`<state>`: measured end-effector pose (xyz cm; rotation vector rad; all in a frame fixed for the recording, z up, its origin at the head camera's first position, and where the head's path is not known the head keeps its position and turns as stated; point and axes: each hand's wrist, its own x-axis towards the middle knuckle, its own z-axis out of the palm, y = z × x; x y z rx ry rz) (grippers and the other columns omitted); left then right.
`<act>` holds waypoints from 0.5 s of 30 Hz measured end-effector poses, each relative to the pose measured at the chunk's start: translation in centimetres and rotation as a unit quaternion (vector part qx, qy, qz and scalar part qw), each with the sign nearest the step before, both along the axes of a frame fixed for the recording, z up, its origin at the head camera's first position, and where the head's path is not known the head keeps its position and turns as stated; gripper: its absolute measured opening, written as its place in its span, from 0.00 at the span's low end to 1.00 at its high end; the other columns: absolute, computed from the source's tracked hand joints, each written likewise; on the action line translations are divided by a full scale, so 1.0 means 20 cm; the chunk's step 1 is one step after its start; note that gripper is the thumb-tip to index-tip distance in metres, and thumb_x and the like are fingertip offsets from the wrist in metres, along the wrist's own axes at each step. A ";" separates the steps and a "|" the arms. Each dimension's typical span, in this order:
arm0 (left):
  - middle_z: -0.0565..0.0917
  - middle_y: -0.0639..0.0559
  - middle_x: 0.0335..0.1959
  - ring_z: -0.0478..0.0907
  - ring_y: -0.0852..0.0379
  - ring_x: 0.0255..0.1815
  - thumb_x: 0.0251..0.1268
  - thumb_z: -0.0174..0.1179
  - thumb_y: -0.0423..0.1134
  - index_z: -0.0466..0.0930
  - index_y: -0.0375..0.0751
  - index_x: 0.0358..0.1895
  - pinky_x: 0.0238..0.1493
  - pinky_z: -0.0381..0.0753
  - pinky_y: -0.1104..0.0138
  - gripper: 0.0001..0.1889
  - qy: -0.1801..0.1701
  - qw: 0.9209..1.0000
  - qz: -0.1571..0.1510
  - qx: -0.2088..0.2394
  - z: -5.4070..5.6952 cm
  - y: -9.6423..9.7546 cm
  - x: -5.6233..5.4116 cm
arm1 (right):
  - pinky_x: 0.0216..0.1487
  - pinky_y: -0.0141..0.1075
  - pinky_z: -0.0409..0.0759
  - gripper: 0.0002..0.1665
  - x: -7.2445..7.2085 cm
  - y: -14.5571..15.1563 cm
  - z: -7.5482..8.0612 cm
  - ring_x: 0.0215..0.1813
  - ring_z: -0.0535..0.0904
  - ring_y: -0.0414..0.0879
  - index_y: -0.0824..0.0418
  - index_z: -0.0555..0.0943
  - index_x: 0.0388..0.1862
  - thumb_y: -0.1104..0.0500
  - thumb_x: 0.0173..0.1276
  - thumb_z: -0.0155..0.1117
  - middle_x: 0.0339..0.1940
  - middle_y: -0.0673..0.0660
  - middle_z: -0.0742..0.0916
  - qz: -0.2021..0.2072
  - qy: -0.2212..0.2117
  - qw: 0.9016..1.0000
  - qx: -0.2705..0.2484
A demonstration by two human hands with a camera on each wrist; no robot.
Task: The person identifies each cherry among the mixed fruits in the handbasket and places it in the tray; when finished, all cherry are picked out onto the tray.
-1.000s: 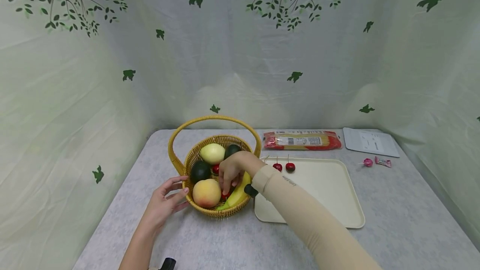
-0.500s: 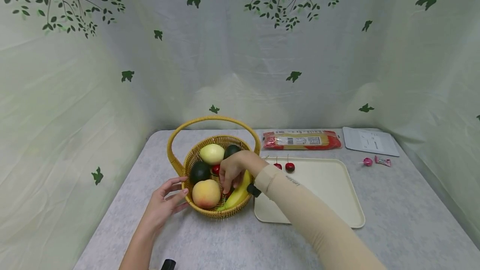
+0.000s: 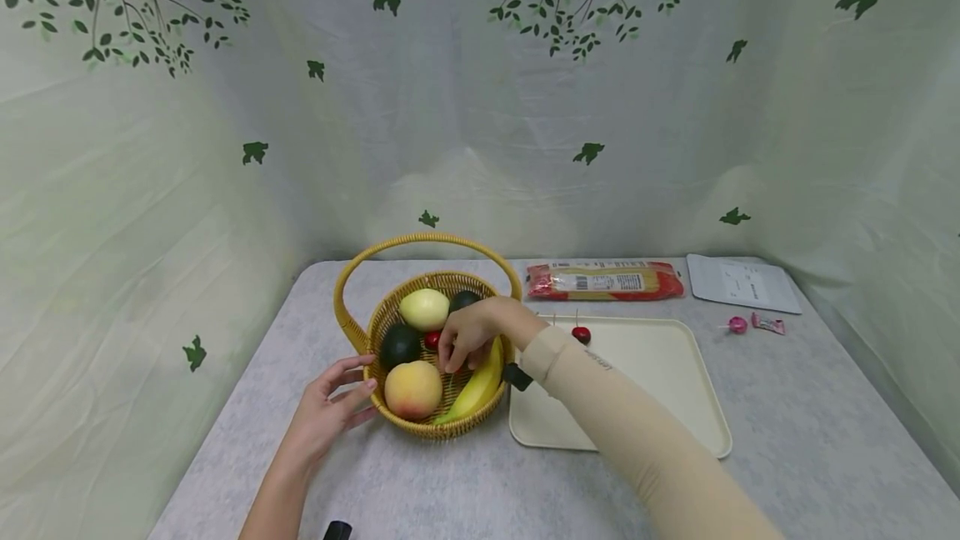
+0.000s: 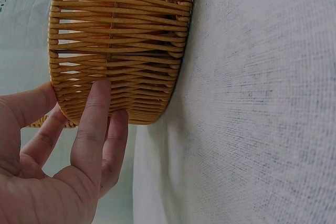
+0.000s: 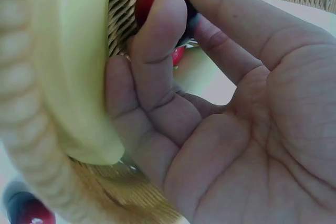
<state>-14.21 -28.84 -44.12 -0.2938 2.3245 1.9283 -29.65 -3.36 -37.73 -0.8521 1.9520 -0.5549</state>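
A yellow wicker basket (image 3: 442,432) with a tall arched handle holds fruit. My left hand (image 3: 333,398) rests its fingertips against the basket's left side; in the left wrist view, its extended fingers (image 4: 90,135) touch the woven wall. Inside the basket my right hand (image 3: 474,336) pinches a dark red cherry (image 5: 152,1) between thumb and fingers; its green stem shows in the right wrist view. Beneath that hand lies a banana (image 3: 480,390), with a peach (image 3: 413,390) to the left. Another cherry (image 3: 432,340) sits deeper, beside a dark green avocado (image 3: 401,345).
A pale yellow lemon-like fruit (image 3: 424,309) and another dark green fruit (image 3: 463,300) fill the basket's back. Right of it lies a cream tray (image 3: 645,390) with a cherry (image 3: 581,334). Behind are a noodle pack (image 3: 603,282), a grey pouch (image 3: 742,283), a lollipop (image 3: 738,325) and a wrapped candy (image 3: 768,323).
My right hand has risen slightly and shifted back from the spot between peach and banana, bringing the cherry with it. The left hand stays at the basket's side.
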 end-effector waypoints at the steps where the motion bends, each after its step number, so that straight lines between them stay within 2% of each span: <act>1: 0.73 0.40 0.64 0.85 0.58 0.52 0.80 0.64 0.35 0.72 0.40 0.77 0.54 0.93 0.58 0.26 -0.001 1.000 0.000 0.000 0.00 0.00 0.00 | 0.45 0.32 0.85 0.10 0.00 0.00 0.00 0.38 0.81 0.40 0.63 0.89 0.52 0.60 0.81 0.66 0.38 0.47 0.83 -0.001 0.005 1.000 -0.004; 5: 0.72 0.40 0.65 0.85 0.58 0.53 0.80 0.64 0.36 0.72 0.41 0.77 0.55 0.93 0.57 0.26 -0.003 1.000 0.001 0.001 0.00 0.00 0.00 | 0.50 0.35 0.90 0.06 -0.01 0.01 0.01 0.39 0.85 0.41 0.60 0.89 0.48 0.60 0.79 0.69 0.39 0.48 0.85 -0.005 0.015 1.000 -0.014; 11: 0.72 0.40 0.65 0.85 0.58 0.53 0.80 0.63 0.35 0.72 0.41 0.77 0.55 0.93 0.58 0.26 -0.007 1.000 0.005 -0.002 0.01 0.00 0.00 | 0.57 0.42 0.91 0.14 0.00 0.02 0.04 0.39 0.88 0.41 0.67 0.88 0.58 0.66 0.76 0.70 0.42 0.51 0.87 -0.006 -0.002 1.000 -0.018; 15: 0.72 0.40 0.65 0.85 0.57 0.53 0.80 0.63 0.35 0.72 0.41 0.77 0.55 0.93 0.57 0.26 -0.007 1.000 0.004 -0.002 0.01 0.00 0.00 | 0.55 0.42 0.90 0.19 0.00 0.03 0.04 0.37 0.85 0.39 0.65 0.87 0.61 0.68 0.72 0.69 0.39 0.51 0.88 0.010 0.038 0.999 -0.014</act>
